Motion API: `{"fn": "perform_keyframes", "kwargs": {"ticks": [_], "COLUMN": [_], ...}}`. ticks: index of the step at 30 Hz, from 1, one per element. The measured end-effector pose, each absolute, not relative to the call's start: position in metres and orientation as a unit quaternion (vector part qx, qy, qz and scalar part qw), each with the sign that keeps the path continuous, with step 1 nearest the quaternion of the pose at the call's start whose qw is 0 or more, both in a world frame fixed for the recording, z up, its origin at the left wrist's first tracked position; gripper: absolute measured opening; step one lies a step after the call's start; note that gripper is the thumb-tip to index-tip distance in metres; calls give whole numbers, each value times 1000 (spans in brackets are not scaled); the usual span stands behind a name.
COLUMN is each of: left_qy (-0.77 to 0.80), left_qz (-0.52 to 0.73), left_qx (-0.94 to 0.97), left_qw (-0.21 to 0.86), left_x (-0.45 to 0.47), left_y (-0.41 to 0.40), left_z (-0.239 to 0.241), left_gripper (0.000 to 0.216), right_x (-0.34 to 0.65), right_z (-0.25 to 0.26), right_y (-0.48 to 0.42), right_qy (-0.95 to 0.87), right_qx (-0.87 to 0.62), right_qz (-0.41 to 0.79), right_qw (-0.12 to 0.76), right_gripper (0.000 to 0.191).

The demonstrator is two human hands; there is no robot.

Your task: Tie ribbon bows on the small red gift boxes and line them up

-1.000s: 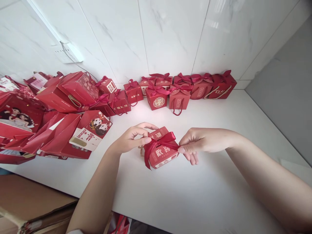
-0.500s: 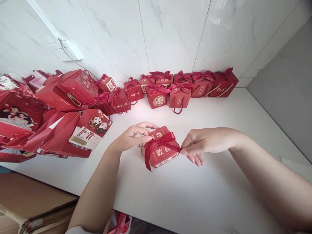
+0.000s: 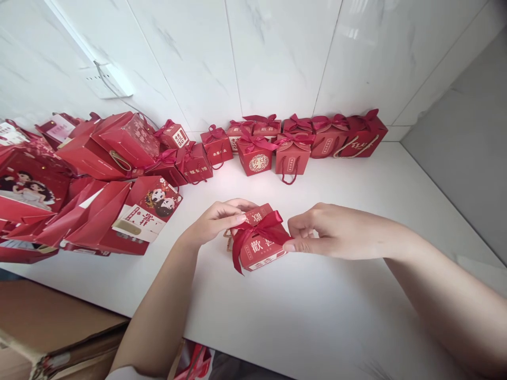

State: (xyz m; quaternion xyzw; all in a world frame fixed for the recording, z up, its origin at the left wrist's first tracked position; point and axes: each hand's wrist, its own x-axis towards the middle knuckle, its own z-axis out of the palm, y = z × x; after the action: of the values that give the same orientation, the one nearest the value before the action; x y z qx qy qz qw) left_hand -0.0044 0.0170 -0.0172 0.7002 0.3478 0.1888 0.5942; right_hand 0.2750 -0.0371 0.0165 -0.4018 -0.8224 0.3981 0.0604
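A small red gift box (image 3: 259, 258) with gold and white lettering sits on the white tabletop in front of me. Its dark red satin ribbon (image 3: 255, 232) is tied in a bow across the top, and one tail hangs down the left side. My left hand (image 3: 222, 219) is closed on the box's left and back side, thumb on top. At the right edge of the box, my right hand (image 3: 312, 232) is closed with its thumb over the corner where the ribbon runs; its fingers curl behind. A gold cord handle (image 3: 228, 240) shows under my left hand.
Along the tiled wall stands a row of red gift boxes (image 3: 293, 158) with bows. Larger red boxes (image 3: 103, 211) are heaped at the left. A brown cardboard box (image 3: 55, 322) lies at the lower left, below the table (image 3: 317, 316) edge. A socket (image 3: 106, 82) with a cable is on the wall.
My right hand has moved in from the stretched ribbon end to the box's right edge. The ribbon has slackened into a fuller bow, and the box has shifted slightly left.
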Motion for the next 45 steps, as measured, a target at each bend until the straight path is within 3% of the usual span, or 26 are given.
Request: {"fn": "perform_keyframes", "kwargs": {"ticks": [14, 25, 33, 39, 45], "left_qy": [389, 356, 320, 321, 315], "left_qz": [210, 181, 159, 149, 145], "left_qx": [742, 749, 762, 768, 768], "left_qw": [505, 529, 540, 533, 539], "left_x": [8, 11, 14, 14, 12], "left_y": [8, 5, 2, 3, 3], "left_z": [-14, -12, -11, -11, -11], "left_gripper": [33, 36, 27, 31, 31], "right_x": [277, 295, 280, 271, 270], "right_z": [14, 18, 13, 2, 2], "right_y": [-32, -27, -19, -18, -16], "right_qy": [-809, -791, -701, -664, -676], "right_qx": [-373, -375, -390, -329, -326], "right_qz": [453, 482, 575, 652, 650], "right_qw": [24, -43, 163, 159, 121], "right_gripper": [33, 26, 29, 30, 33]}}
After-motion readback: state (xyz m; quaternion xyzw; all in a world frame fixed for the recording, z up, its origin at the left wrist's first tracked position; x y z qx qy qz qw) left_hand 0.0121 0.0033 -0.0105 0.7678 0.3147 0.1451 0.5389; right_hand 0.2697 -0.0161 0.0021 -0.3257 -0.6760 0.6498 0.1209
